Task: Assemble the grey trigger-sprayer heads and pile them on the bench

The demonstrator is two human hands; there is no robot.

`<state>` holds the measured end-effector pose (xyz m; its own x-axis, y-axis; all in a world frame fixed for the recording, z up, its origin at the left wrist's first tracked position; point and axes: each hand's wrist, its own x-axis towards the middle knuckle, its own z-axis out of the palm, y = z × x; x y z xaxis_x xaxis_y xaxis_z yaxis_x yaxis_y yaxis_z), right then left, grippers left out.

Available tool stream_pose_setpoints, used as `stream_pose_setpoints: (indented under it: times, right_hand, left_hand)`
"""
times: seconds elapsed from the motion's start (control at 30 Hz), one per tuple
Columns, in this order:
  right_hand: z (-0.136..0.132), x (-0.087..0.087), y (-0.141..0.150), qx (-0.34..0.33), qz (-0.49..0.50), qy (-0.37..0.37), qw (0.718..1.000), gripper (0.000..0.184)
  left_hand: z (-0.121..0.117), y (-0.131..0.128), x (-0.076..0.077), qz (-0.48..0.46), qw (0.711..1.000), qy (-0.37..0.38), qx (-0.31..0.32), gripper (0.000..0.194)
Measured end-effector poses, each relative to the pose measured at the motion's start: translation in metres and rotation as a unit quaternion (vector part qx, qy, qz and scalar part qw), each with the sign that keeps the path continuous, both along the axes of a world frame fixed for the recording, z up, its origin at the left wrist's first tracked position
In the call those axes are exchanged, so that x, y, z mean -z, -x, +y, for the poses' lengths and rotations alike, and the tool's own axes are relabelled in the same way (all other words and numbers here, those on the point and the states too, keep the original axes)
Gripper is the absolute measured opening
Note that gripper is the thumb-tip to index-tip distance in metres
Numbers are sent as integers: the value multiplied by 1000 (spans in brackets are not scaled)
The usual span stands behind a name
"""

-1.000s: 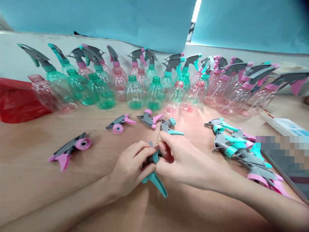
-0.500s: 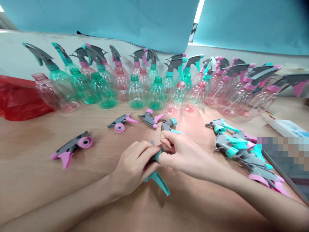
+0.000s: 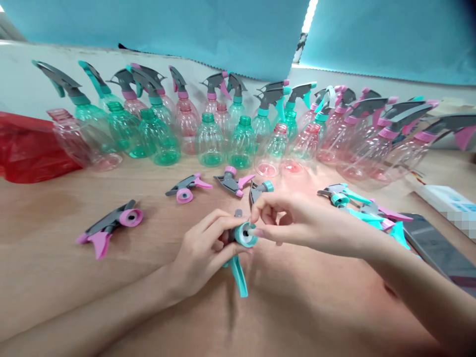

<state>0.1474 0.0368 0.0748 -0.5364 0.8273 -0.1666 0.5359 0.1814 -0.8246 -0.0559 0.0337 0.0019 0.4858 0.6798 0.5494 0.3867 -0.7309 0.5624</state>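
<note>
Near the middle of the table, my left hand (image 3: 203,253) is closed around a grey trigger spray head with a teal collar (image 3: 246,235). Its teal trigger (image 3: 238,277) hangs down below my fingers, and the collar's open end faces right. At that opening, my right hand (image 3: 286,218) has thumb and forefinger bent toward each other in a pinch. Whatever lies between these fingertips is too small to make out. Just behind my right hand lies another grey and teal spray head (image 3: 267,186), partly covered by my fingers.
Pink-collared spray heads (image 3: 184,194) lie behind and to the left. More spray heads (image 3: 339,198) are piled at right beside a dark flat device (image 3: 427,243). Rows of green bottles (image 3: 210,144) and pink bottles (image 3: 293,153) line the back. A red bag (image 3: 33,148) sits at far left.
The held spray head has turned, so its collar opening now shows. My right hand has loosened from a fist around the collar to a fingertip pinch at its opening, its forearm shifting slightly upward.
</note>
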Motion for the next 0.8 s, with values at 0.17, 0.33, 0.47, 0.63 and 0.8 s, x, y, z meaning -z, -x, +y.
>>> stream_pose_setpoints:
  times: [0.17, 0.33, 0.47, 0.63, 0.8]
  right_hand:
    - [-18, -4, 3, -4, -100, -137, 986, 17]
    - [-29, -1, 14, 9, -149, -158, 976, 20]
    - [-27, -7, 13, 0, -139, -127, 982, 22]
    - [-13, -4, 8, -24, -70, -81, 994, 26]
    - [0, 14, 2, -12, 47, -50, 998, 24]
  left_hand:
    - [1, -1, 0, -25, 1000, -9, -17, 25]
    - [2, -1, 3, -25, 999, -17, -31, 24]
    - [2, 0, 5, -30, 998, -29, -36, 22]
    - [4, 2, 5, -35, 999, -29, -29, 23]
    - [4, 2, 4, -45, 999, -13, -25, 26]
